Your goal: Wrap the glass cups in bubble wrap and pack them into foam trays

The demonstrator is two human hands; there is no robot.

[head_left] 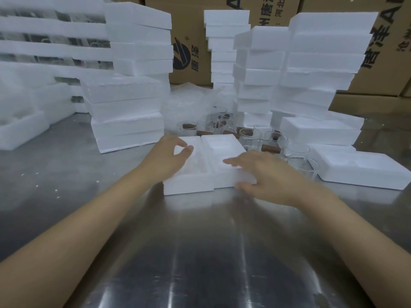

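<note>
Two white foam tray halves lie side by side on the steel table: the left tray [189, 185] and the right tray [224, 143]. A bubble-wrapped cup [195, 161] lies in the left tray's hollow, blurred. My left hand [169, 156] hovers over the left tray with fingers loosely curved, holding nothing. My right hand [262, 172] grips the right tray, fingers flat on top and thumb against its front wall. Behind the trays stand several bare glass cups [273, 138] with brown wooden handles. A heap of bubble wrap [189, 103] lies further back.
Tall stacks of foam trays stand at the left [131, 103] and at the right [311, 70]. Another open foam tray [364, 172] lies at the right. Cardboard boxes [191, 41] line the back. The steel table [200, 252] stretches toward me.
</note>
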